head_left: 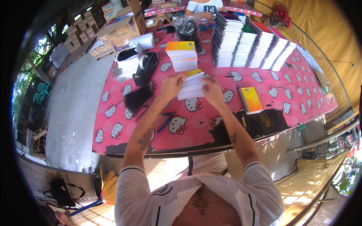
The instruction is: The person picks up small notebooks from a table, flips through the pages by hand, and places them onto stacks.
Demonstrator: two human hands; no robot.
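Between my hands, near the middle of the table, is a small notebook (193, 80) with white pages and a yellow cover showing at its far edge. White page stacks (189, 93) lie just below it. My left hand (173, 85) is closed on the notebook's left side, thumb toward the pages. At the right edge, my right hand (212, 89) grips it with bent fingers. Just beyond stands a pile of notebooks (180, 56) with an orange and yellow cover on top. A yellow spiral notebook (251, 100) lies to the right of my right forearm.
Tall stacks of spiral notebooks (227, 41) stand at the far right. Left of my hands are black wire coils (138, 98), a black tape dispenser (145, 70) and a blue-handled tool (164, 123). A cardboard box (122, 34) stands beyond. Across the table is another person (204, 8).
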